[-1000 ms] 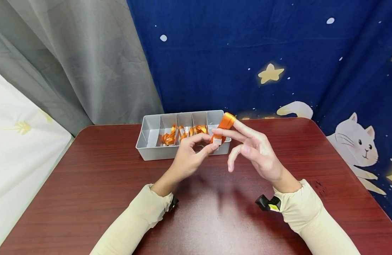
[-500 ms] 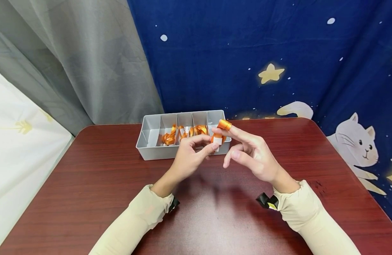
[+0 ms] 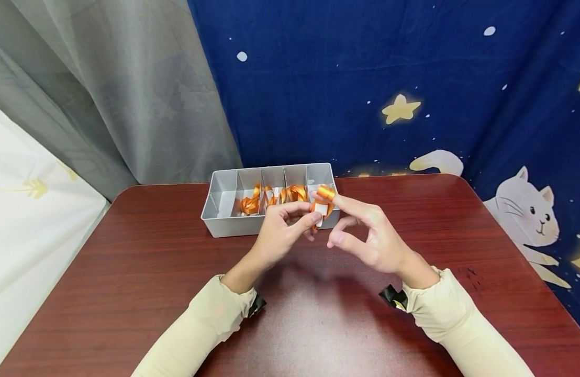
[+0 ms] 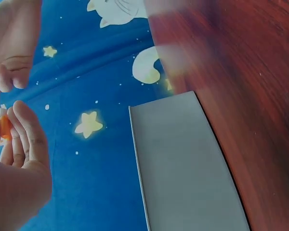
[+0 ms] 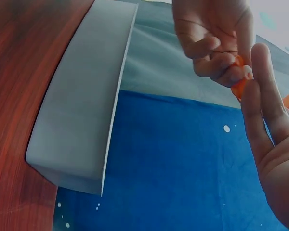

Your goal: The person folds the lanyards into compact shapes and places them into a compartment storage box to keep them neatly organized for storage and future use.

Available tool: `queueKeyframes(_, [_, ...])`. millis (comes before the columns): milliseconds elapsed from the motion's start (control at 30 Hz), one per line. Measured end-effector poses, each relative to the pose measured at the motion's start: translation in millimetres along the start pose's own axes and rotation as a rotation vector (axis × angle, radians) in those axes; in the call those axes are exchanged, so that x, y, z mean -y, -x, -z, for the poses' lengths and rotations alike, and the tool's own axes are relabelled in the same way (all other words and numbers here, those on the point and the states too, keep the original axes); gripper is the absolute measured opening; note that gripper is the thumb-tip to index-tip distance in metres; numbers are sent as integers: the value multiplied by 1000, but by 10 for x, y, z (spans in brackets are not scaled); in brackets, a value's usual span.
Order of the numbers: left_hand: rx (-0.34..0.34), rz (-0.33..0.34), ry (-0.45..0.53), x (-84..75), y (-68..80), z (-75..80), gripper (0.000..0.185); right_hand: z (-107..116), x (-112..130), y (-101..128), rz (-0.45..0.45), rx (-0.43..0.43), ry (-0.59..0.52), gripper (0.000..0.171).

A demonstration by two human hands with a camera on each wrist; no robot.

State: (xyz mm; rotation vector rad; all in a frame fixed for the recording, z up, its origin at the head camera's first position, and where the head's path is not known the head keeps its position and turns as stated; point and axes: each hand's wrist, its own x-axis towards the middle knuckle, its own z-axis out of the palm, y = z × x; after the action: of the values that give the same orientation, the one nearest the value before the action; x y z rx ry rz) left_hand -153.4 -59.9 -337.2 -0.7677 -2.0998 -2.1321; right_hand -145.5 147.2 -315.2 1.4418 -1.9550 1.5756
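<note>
The work in hand is winding an orange ribbon (image 3: 324,201) round a small white card: the left hand (image 3: 280,230) pinches card and ribbon between thumb and fingertips, a grasping grip, just in front of the grey tray (image 3: 224,225), above the counter (image 3: 130,272). The right hand (image 3: 365,235) has its forefinger extended with the ribbon's loop over the tip; its other fingers hang relaxed, so its grip reads as released, the ribbon draped rather than pinched, though the wrist views are too close to be sure.

The next turn likely calls for carrying the loop round the card while the left pinch keeps it from slipping.

The tray lies at 12 o'clock from the hands and is split into compartments: loose orange ribbon in the middle ones, the one toward 9 o'clock apparently bare.
</note>
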Motion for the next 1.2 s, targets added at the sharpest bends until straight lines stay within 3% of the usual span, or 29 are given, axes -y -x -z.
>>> queueKeyframes(233, [-1,54,68,-18,16,0,18,-61,-79,28,107,-43,159,51])
queueKeyframes(867, [-54,245,286,-71,46,-19,32,-101,-51,67,61,-22,191,43])
queueKeyframes(1200, [-38,319,453,-92,31,-15,30,-86,-78,90,72,-34,226,42])
